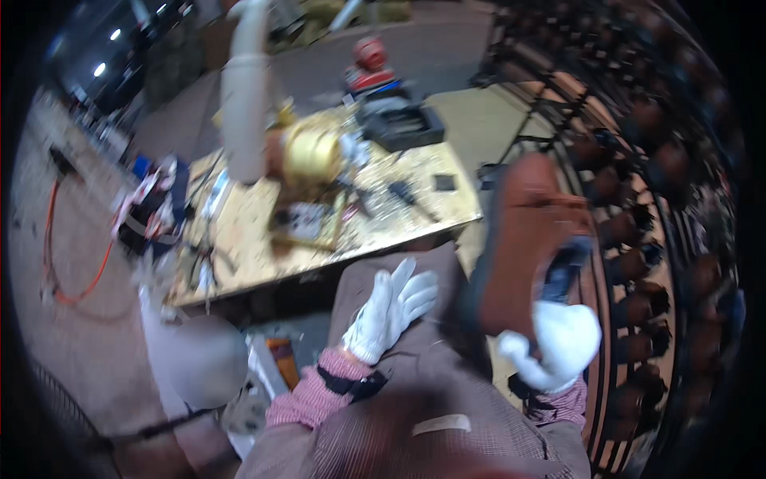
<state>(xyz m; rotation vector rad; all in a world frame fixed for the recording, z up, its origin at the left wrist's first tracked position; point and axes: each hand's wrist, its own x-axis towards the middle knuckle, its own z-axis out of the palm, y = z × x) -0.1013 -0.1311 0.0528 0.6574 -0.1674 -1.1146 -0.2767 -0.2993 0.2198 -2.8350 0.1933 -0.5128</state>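
My right hand [558, 343], in a white glove, grips a brown shoe [519, 239] by its heel end. The shoe's toe points up and away, its dark sole faces left, and its dark opening shows above my fingers; motion blurs it a little. My left hand [392, 303], gloved in white as well, rests over my lap with its fingers stretched out and nothing in it. Beyond it stands a work table [383, 239] with a shiny, worn top. On that top are a yellow roll [311, 152] and a small tray [307, 223] with a pale item in it.
A rack [638, 303] with many brown shoes curves along my right. A pale pipe [245, 104] comes down over the table. At the table's back sit a dark tray [403, 128] and a red tool [371, 68]. Pliers [207, 263] lie at the left edge. An orange hose [84, 295] hangs far left.
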